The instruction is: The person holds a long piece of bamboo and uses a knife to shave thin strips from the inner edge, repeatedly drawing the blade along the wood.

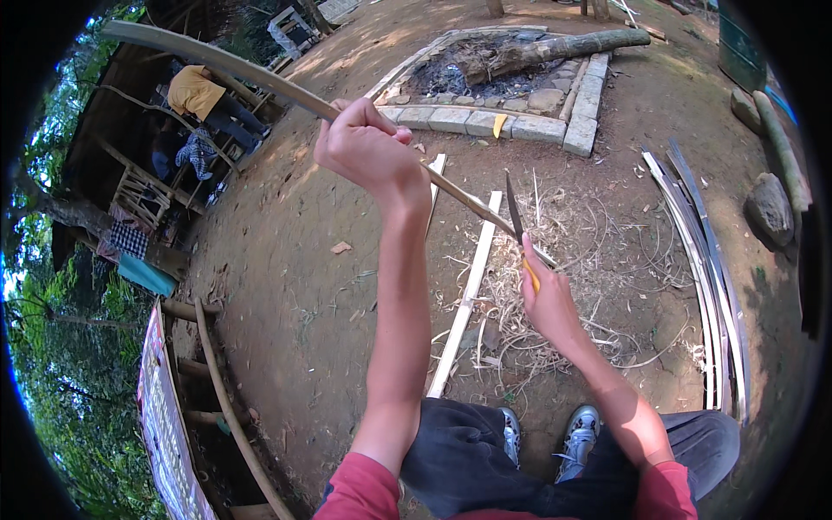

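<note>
- Far left: a banner (165, 416) lies at the edge of the dirt, curved poles (227, 399) beside it. Further up, another person in a yellow top (195, 91) sits by a wooden chair (139, 195), well apart from me.
- My left hand (364, 147) is raised and clamped in a fist around a long bamboo strip (260, 78). The strip runs from upper left, through the fist, down-right to the blade.
- Centre ground: a pale flat slat (468, 290) lies on the dirt, running from near my knees up toward the stone-edged fire pit (503, 121). A log (555, 48) rests across the pit.
- My right hand (546, 299) is closed on the yellow handle of a knife (515, 212), blade pointing up, edge meeting the strip at its lower end.
- Shavings (537, 329) are piled under the cut, just ahead of my shoes (576, 438).
- Right: a bundle of finished strips (711, 286) lies curved on the ground, rocks (770, 208) beyond.
- Risk, as I judge it: the blade sits between both hands. If it jumps the grain or the strip flexes, the edge could run toward the left forearm.
- Second risk: the strip is long and held at one point only. Whip in the far end could twist the cut, thinning or snapping the strip.
</note>
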